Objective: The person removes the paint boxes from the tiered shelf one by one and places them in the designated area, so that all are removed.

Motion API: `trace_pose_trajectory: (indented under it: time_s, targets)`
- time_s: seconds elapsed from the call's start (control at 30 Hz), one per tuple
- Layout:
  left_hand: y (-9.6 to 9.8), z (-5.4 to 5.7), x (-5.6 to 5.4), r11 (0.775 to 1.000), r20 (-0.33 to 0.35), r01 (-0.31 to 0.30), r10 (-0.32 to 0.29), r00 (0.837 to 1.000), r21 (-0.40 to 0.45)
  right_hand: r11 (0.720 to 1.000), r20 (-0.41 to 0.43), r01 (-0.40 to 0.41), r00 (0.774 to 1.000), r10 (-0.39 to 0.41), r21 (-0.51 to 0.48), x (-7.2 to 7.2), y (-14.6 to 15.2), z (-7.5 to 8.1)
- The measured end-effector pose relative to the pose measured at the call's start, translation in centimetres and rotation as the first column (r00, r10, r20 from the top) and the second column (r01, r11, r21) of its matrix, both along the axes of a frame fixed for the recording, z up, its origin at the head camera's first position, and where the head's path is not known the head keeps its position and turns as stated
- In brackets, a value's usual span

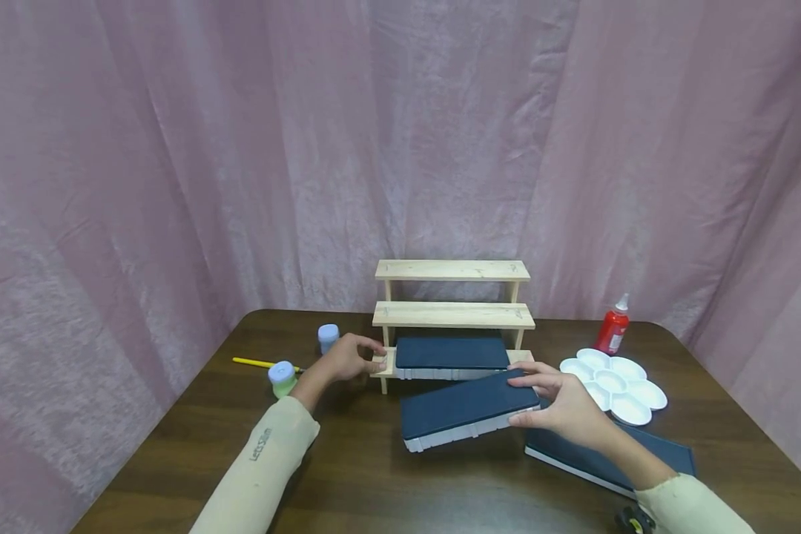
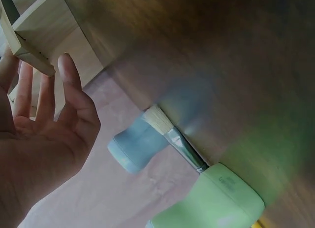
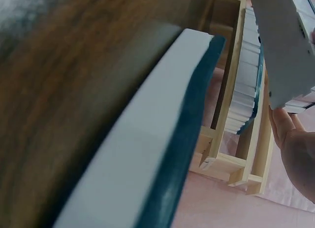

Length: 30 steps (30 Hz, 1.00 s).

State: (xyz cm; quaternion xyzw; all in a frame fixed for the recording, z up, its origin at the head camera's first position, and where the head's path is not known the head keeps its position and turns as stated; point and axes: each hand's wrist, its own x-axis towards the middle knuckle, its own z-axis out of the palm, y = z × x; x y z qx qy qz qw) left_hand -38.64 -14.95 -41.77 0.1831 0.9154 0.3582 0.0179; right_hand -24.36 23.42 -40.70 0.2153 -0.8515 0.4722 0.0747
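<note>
A pale wooden three-step stand point(image 1: 454, 314) is on the table, with a white box with a dark blue lid point(image 1: 451, 353) lying along its lowest step. My left hand point(image 1: 348, 359) grips the left end of that step; in the left wrist view its fingers point(image 2: 47, 92) curve about the plank end. In front of the stand, my right hand point(image 1: 561, 400) holds a second blue-lidded white box point(image 1: 467, 409) by its right end, thumb below and fingers over the lid. That box tilts, its left end lower. The right wrist view shows its grey-white underside point(image 3: 285, 50).
A third blue-lidded box point(image 1: 661, 452) lies under my right forearm. Beyond it are a white flower-shaped palette point(image 1: 610, 381) and a red bottle point(image 1: 614, 328). At left stand a blue-capped green jar point(image 1: 282, 380), a blue jar point(image 1: 328, 337) and a yellow-handled brush point(image 1: 254, 362). A pink curtain point(image 1: 440, 148) hangs behind.
</note>
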Motion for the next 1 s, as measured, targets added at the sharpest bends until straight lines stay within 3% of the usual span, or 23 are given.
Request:
trace_pose_trajectory:
  time_s: [0.23, 0.5, 1.0]
  targets:
    - [0.3, 0.2, 0.2, 1.000, -0.022, 0.012, -0.012, 1.000, -0.002, 1.000, 0.016, -0.003, 1.000, 0.003, 0.022, 0.3, -0.2, -0.5]
    - [0.2, 0.3, 0.3, 1.000, 0.016, -0.027, 0.027, 0.999, -0.006, 0.999, 0.006, 0.014, 1.000, -0.014, 0.038, -0.1, -0.6, -1.2]
    - [0.2, 0.5, 0.4, 1.000, 0.035, -0.020, 0.020, 0.999, 0.001, 0.999, 0.004, 0.005, 1.000, -0.005, 0.052, -0.2, -1.0, -1.3]
